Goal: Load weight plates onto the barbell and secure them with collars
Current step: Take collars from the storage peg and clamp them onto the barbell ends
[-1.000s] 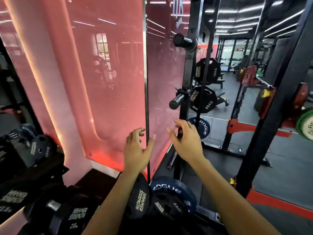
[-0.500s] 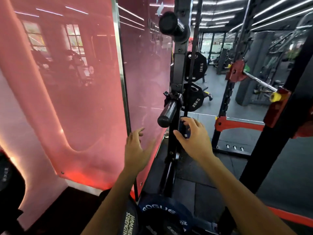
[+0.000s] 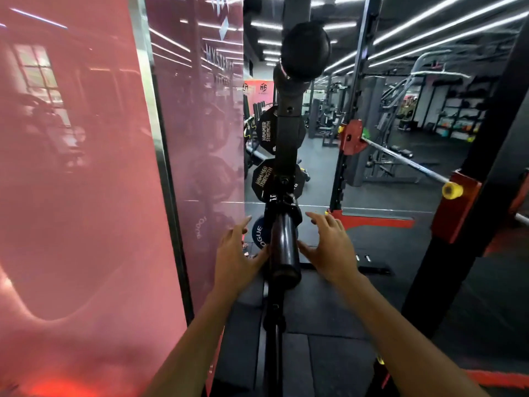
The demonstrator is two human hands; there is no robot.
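Where open hands flank, smooth cylindrical barbell sleeve (image 3: 284,250)

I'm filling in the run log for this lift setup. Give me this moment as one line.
stage: reach | left hand: open, beside sleeve | right hand: open, beside sleeve | barbell sleeve: bare, no plate | collar: none seen

This is a commercial gym. Black Hammer Strength weight plates (image 3: 264,130) hang on the upright of a black power rack (image 3: 287,144), a barbell (image 3: 406,160) rests across red rack hooks (image 3: 351,136), dark rubber flooring (image 3: 323,319) covers the ground, and more machines (image 3: 400,90) and storage shelves (image 3: 458,113) stand under strip ceiling lights (image 3: 446,27).
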